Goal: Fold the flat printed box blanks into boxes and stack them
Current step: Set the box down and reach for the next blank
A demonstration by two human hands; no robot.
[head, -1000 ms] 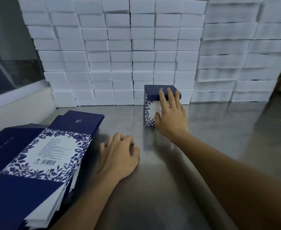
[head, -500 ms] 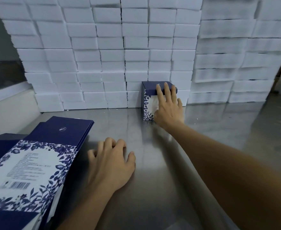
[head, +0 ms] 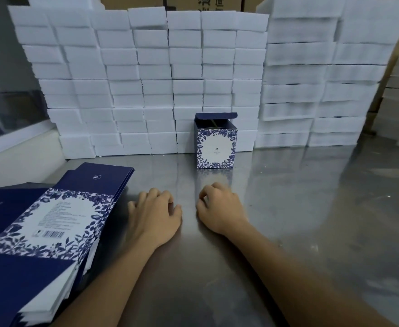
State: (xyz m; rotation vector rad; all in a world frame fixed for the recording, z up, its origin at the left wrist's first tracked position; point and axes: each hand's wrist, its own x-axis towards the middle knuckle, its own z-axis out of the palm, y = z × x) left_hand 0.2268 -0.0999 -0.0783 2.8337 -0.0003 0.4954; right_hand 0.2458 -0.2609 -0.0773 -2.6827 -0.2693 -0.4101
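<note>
One folded box (head: 216, 143), lid flap raised, stands upright at frame centre on the steel desk (head: 311, 208), its back close against the wall of white foam blocks (head: 146, 79). Two hands lie lower centre, well apart from it: the left hand (head: 154, 217) and right hand (head: 219, 212), each grip loosely curled, holding nothing, resting on the desk. One stack of flat box blanks (head: 52, 220) lies at lower left, just beside the left hand.

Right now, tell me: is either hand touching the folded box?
No: the left hand and right hand rest on the table, apart from the folded box.
</note>
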